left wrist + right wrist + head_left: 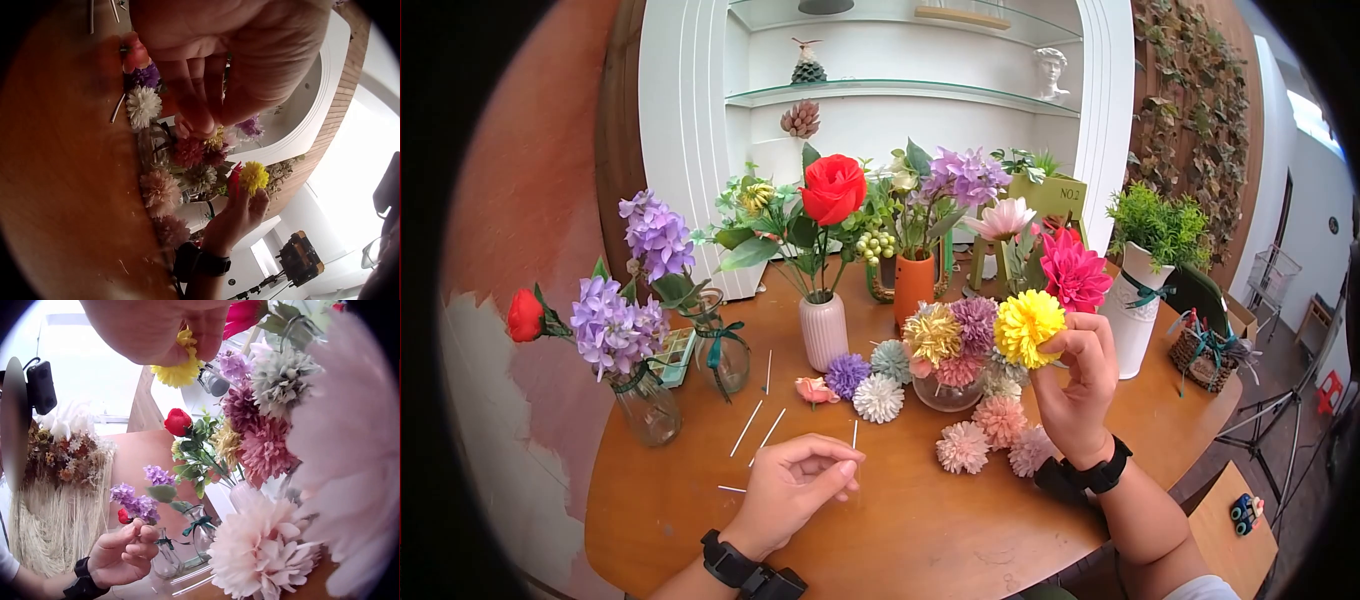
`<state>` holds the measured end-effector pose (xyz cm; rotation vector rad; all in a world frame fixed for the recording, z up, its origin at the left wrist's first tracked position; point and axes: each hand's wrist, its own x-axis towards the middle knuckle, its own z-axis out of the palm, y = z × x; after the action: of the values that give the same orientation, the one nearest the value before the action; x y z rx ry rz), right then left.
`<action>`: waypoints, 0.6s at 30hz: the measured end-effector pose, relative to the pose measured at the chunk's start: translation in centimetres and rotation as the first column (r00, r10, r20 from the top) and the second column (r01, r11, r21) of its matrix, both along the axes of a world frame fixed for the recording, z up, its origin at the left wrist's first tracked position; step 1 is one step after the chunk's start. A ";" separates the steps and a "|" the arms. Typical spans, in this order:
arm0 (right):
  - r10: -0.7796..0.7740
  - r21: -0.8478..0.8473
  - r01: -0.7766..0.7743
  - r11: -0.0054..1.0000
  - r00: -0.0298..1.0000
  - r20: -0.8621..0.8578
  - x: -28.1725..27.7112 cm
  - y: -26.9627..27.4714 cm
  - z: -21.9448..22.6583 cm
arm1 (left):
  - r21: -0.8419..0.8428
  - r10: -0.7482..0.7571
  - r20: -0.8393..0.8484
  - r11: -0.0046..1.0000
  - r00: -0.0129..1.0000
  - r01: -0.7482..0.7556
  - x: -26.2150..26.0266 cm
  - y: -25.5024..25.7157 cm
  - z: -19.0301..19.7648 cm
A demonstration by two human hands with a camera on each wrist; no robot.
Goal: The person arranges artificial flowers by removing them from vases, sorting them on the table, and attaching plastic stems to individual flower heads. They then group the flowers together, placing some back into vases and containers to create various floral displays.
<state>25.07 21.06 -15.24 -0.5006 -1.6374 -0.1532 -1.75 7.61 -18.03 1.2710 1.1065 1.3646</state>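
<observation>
A bright yellow pompom flower head (pixel 1029 329) is pinched between the thumb and fingers of my right hand (pixel 1078 385), raised above the right side of the table. My left hand (pixel 800 488) hovers over the front of the table, fingers loosely curled and thumb near the fingertips, with nothing visible in it. A white stick (pixel 855 433) lies just beyond its fingertips. Below the yellow flower, a round glass bowl (pixel 948 395) holds several pompom flowers, among them a gold one (pixel 931 333). Pink pompom flowers (pixel 962 447) lie beside the bowl, near my right wrist.
White (pixel 879 398) and purple (pixel 846 376) pompom flowers and a peach rose head (pixel 816 391) lie mid-table. More sticks (pixel 746 429) lie at left. Behind stand a pink vase (pixel 824 333), an orange vase (pixel 914 290) and a white vase (pixel 1135 320). Glass bottles (pixel 650 415) stand left.
</observation>
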 end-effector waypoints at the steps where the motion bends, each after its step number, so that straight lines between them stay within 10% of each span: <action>1: -0.001 -0.019 0.001 1.000 1.000 0.001 0.0 -0.1 0.0 | -0.001 0.000 0.000 1.000 1.000 0.000 0.0 0.0 0.0; 18: 0.125 -0.084 -0.123 0.989 0.992 0.015 0.0 0.0 -0.1 | 0.004 0.003 -0.011 1.000 1.000 -0.003 0.0 0.0 0.0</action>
<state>25.02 21.03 -15.39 -0.4598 -1.6949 0.0022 -1.75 7.62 -18.03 1.2813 1.1137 1.3640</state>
